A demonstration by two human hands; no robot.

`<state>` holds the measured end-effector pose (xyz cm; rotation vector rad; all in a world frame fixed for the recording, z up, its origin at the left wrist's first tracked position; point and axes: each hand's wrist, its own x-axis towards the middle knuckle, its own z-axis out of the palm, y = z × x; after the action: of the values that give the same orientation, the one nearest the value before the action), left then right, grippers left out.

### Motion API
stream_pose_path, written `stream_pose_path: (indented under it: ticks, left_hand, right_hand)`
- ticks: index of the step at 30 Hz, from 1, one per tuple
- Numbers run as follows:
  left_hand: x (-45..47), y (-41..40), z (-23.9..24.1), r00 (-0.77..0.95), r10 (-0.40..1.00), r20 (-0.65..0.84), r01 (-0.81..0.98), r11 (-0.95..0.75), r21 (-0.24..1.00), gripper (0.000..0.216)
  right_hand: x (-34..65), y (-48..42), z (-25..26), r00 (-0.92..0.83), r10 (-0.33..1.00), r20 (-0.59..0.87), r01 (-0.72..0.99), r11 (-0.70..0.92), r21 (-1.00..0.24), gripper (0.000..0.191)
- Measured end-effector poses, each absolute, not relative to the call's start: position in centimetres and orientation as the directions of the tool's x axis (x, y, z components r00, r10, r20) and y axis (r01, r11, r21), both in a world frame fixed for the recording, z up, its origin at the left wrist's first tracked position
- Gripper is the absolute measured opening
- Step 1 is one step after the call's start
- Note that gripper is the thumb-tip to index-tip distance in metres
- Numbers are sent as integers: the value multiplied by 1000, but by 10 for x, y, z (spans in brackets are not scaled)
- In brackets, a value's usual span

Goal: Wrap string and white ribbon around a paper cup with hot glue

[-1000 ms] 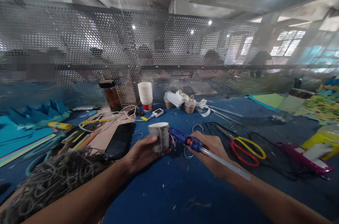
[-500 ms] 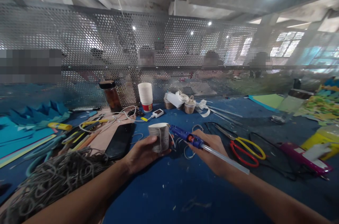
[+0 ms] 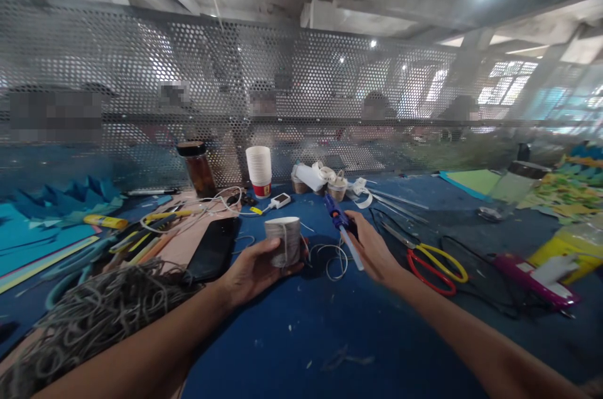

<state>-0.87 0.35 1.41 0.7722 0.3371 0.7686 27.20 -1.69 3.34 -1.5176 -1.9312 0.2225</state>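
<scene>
My left hand (image 3: 257, 270) is closed around a paper cup wrapped in grey cord (image 3: 284, 242), its white rim facing up. A loose end of cord (image 3: 336, 264) trails from the cup's right side and curls on the blue table. In my right hand (image 3: 372, 245) is a blue glue gun (image 3: 336, 213), its nozzle pointing away from me, apart from the cup. A clear glue stick (image 3: 352, 249) sticks out of its back. Right of that hand lie scissors (image 3: 436, 267) with one red and one yellow handle.
A tangled heap of grey cord (image 3: 108, 317) and a black phone (image 3: 214, 248) lie at left. Behind stand stacked paper cups (image 3: 259, 166), a brown jar (image 3: 196, 169) and small wrapped cups (image 3: 336, 190). A purple tool (image 3: 532, 283) with a black cable rests at right, before a perforated screen (image 3: 320, 91).
My right hand has drawn the glue gun away from the cup's rim and turned its nozzle forward. My left hand still holds the cup in about the same place.
</scene>
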Motion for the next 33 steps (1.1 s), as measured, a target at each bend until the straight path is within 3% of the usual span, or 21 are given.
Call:
stream_pose_path:
  ticks: [7, 14, 17, 20, 22, 27, 33]
  left_hand:
    - [-6, 1, 18, 670, 742, -3, -487, 442, 754, 41]
    - [-1, -4, 22, 631, 775, 14, -479, 376, 793, 43]
    - [-1, -4, 20, 621, 784, 3, -477, 375, 795, 46]
    - [-1, -3, 17, 612, 791, -4, -468, 366, 804, 50]
    - [-1, -2, 15, 599, 801, 1, -472, 352, 808, 51]
    - [1, -2, 15, 593, 805, 12, -480, 341, 808, 53]
    - [0, 1, 12, 606, 795, 13, -472, 346, 811, 56]
  right_hand:
    - [262, 4, 16, -203, 896, 395, 926, 306, -220, 42]
    - [257, 7, 12, -241, 880, 410, 937, 321, -138, 35]
    - [247, -5, 28, -239, 841, 485, 891, 388, -235, 21]
    - [228, -22, 46, -269, 839, 473, 696, 509, -506, 13]
    - [213, -31, 52, -287, 852, 438, 597, 517, -614, 16]
    - [193, -34, 52, -238, 904, 356, 573, 427, -700, 14]
    - [200, -29, 53, -222, 887, 405, 466, 462, -755, 5]
